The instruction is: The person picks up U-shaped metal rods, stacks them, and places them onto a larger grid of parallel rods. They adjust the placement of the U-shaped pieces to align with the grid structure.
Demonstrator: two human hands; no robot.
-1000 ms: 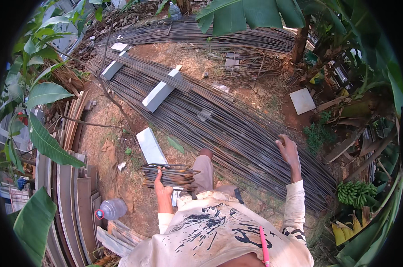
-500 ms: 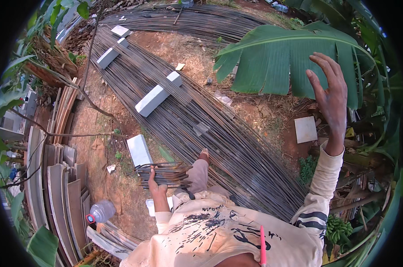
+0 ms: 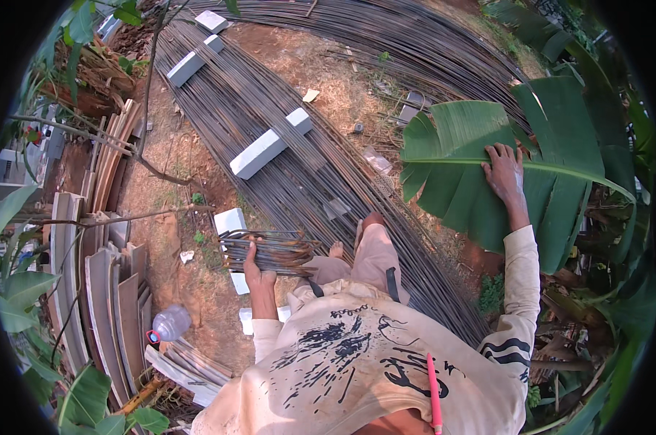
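My left hand (image 3: 255, 275) is closed around a bundle of bent steel rods (image 3: 273, 251), its thumb on top and the other fingers mostly hidden under the bundle. Out to the right, my right hand (image 3: 504, 175) lies on a large green banana leaf (image 3: 458, 145), fingers spread over its midrib, with nothing gripped. Below me runs a long pile of steel reinforcing bars (image 3: 291, 163). One of my feet (image 3: 336, 249) shows beside the bars, the other at the pile.
White blocks (image 3: 259, 154) lie across and among the bars. Wooden boards (image 3: 99, 312) lean at the left, near a clear plastic bottle (image 3: 171, 322). A thin branch (image 3: 148, 101) crosses the left side. More bars (image 3: 415, 40) curve across the far end.
My right hand has come down onto the banana leaf, which now sits lower and further right. My legs have shifted forward. The left hand keeps its hold on the rod bundle.
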